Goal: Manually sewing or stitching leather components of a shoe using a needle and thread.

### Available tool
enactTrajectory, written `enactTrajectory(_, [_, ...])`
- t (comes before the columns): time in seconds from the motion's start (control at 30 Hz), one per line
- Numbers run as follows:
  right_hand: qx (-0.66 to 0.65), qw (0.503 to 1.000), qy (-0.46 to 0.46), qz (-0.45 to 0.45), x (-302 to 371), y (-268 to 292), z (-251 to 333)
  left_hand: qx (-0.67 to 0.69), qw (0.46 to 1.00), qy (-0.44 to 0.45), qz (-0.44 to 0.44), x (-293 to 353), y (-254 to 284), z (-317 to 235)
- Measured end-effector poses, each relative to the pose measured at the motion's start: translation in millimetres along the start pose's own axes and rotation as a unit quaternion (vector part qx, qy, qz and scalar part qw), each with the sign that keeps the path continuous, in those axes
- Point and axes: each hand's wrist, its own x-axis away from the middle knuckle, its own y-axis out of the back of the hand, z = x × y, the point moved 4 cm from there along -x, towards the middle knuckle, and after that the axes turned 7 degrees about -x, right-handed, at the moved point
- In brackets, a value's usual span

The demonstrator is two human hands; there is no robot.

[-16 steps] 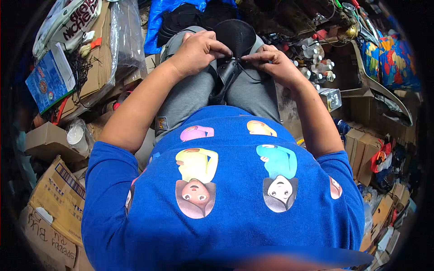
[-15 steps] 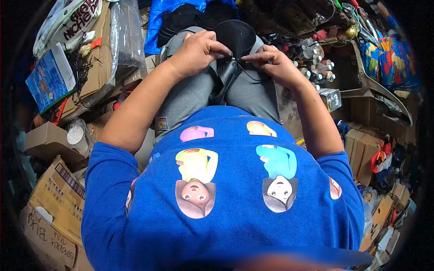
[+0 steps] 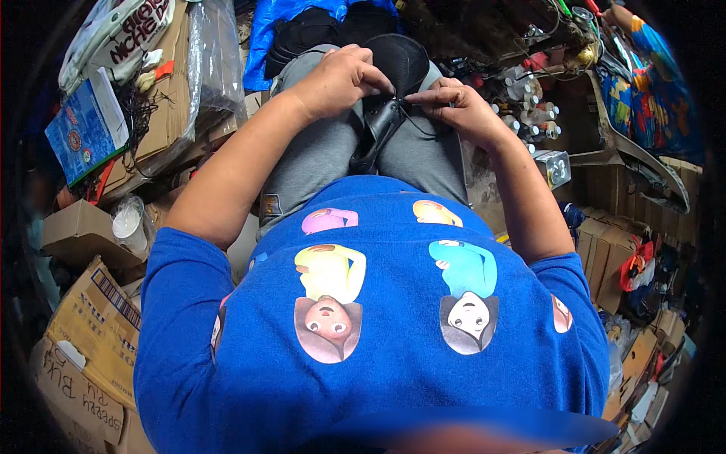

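Between my knees rests a black shoe [image 3: 384, 119], its shiny leather part toward me and a broad matte black part [image 3: 397, 64] beyond. My left hand [image 3: 344, 82] comes in from the left, fingers curled, its fingertips at the join between these two parts. From the right, my right hand [image 3: 457, 107] pinches close to the same spot, forefinger pointing left. A thin dark thread [image 3: 414, 123] loops down from there below my right fingers. Whatever sits between the fingertips of either hand is too small to make out.
More black shoe-like pieces [image 3: 302, 38] lie on a blue sheet [image 3: 261, 53] beyond my knees. Several small bottles [image 3: 533, 113] and a clear container [image 3: 553, 168] stand at right. Cardboard boxes [image 3: 83, 231] and a blue booklet [image 3: 87, 129] crowd the left.
My left hand has shifted slightly right and down, its fingertips now closer to the join. A small shiny spot between the fingertips no longer shows. My right hand has barely moved.
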Motion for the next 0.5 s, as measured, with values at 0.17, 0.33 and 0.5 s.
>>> enactTrajectory(0.17, [0.053,0.998,0.022,-0.017,2,-2,8,-0.012,1.000,-0.009,-0.002,6,-1,0])
enactTrajectory(0.33, [-0.025,1.000,-0.007,-0.005,1,-2,-1,0.049,0.997,0.023,0.062,5,-1,8])
enactTrajectory(0.5, [-0.054,0.998,-0.022,0.013,-3,-2,-5,0.098,0.990,0.065,0.073,-3,-6,7])
